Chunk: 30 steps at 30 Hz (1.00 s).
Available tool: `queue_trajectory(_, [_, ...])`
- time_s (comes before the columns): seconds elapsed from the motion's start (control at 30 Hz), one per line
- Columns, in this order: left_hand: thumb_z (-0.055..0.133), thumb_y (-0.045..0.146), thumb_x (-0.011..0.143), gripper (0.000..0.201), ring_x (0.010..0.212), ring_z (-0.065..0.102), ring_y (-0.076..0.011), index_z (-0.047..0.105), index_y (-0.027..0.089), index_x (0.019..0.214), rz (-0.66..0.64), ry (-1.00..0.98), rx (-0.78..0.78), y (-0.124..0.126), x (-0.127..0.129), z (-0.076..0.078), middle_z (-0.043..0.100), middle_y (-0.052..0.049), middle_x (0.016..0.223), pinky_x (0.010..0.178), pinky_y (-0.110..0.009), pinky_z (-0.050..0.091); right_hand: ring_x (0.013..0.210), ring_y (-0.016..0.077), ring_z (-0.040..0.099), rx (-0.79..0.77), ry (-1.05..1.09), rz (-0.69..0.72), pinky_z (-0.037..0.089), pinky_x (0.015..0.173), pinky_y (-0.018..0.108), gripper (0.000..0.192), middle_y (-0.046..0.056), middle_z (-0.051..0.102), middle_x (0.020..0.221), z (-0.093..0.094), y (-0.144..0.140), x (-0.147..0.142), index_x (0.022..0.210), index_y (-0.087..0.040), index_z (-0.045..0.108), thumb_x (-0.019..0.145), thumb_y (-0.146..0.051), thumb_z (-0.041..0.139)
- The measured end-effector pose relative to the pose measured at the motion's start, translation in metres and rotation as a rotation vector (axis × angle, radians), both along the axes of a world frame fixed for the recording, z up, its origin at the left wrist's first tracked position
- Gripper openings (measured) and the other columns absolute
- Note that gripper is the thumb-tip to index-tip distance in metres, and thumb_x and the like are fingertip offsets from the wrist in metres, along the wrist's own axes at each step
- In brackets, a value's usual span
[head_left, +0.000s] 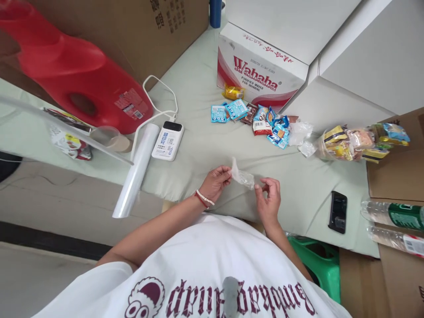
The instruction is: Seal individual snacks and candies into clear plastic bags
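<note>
My left hand pinches one end of a small crumpled clear plastic bag between thumb and fingertips, just above the table's front edge. The bag stretches toward my right hand, whose thumb tip is at or just beside its far end. The thumb and curled fingers of that hand look slightly apart. Whether the thumb touches the plastic I cannot tell. Beyond the hands lie small snack packets in blue, brown, red and yellow wrappers. Crumpled clear bags are beside them.
A Wahaha water carton stands behind the packets. To the left are a power bank with a white cable, a plastic film roll and a red jug. On the right are a filled snack bag, a phone and bottles.
</note>
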<state>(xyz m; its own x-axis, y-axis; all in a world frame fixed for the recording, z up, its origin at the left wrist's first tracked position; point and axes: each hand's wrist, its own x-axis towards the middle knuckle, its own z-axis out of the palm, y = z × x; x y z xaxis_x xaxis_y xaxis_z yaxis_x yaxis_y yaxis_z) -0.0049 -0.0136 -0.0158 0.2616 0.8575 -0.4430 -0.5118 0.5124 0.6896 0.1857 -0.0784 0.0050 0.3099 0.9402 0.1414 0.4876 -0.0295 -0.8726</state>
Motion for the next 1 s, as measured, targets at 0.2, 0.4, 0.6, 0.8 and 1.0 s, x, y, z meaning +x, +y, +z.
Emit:
queue_trajectory(0.2, [0.09,0.047,0.068,0.04,0.083,0.057,-0.0133,0.065,0.018,0.081,-0.089,0.079,0.169,-0.001,-0.001,0.009,0.063,0.0,0.086,0.08,-0.027,0.046,0.109,0.0249,0.061,-0.027,0.06,0.328,0.047,0.103,0.045,0.013,0.005,0.071,0.108,0.003,0.034,-0.003,0.094,-0.03,0.073,0.093,-0.042,0.068])
queue_trajectory(0.4, [0.083,0.054,0.076,0.043,0.07,0.056,-0.0125,0.056,0.021,0.083,-0.252,0.161,0.212,0.014,-0.025,0.014,0.058,0.003,0.075,0.069,-0.026,0.046,0.073,0.0154,0.061,-0.35,0.536,0.449,0.058,0.072,0.031,0.034,0.0,0.065,0.076,0.025,0.054,0.024,0.085,-0.024,0.069,0.082,-0.056,0.081])
queue_trajectory(0.6, [0.073,0.052,0.086,0.033,0.069,0.059,-0.0154,0.066,0.02,0.084,-0.472,0.458,0.539,0.02,-0.05,0.029,0.064,0.0,0.074,0.07,-0.029,0.049,0.073,0.0136,0.057,-0.282,0.564,0.283,0.059,0.064,0.026,0.035,-0.001,0.063,0.077,0.035,0.063,0.033,0.081,-0.023,0.071,0.073,-0.052,0.089])
queue_trajectory(0.8, [0.066,0.046,0.092,0.027,0.086,0.061,-0.0183,0.073,0.021,0.085,-0.555,0.676,0.821,0.0,-0.058,0.038,0.067,-0.007,0.096,0.081,-0.031,0.049,0.08,0.0148,0.06,-0.155,0.599,0.175,0.061,0.078,0.032,0.031,-0.001,0.064,0.084,0.019,0.057,0.024,0.088,-0.024,0.072,0.079,-0.052,0.084])
queue_trajectory(1.0, [0.068,0.052,0.09,0.033,0.08,0.056,-0.0162,0.064,0.02,0.09,-0.173,0.685,0.717,0.007,-0.01,0.054,0.06,-0.004,0.09,0.068,-0.027,0.045,0.09,0.0176,0.065,-0.028,0.267,0.339,0.054,0.087,0.032,0.021,0.002,0.069,0.093,0.031,0.052,0.013,0.094,-0.024,0.074,0.096,-0.044,0.068])
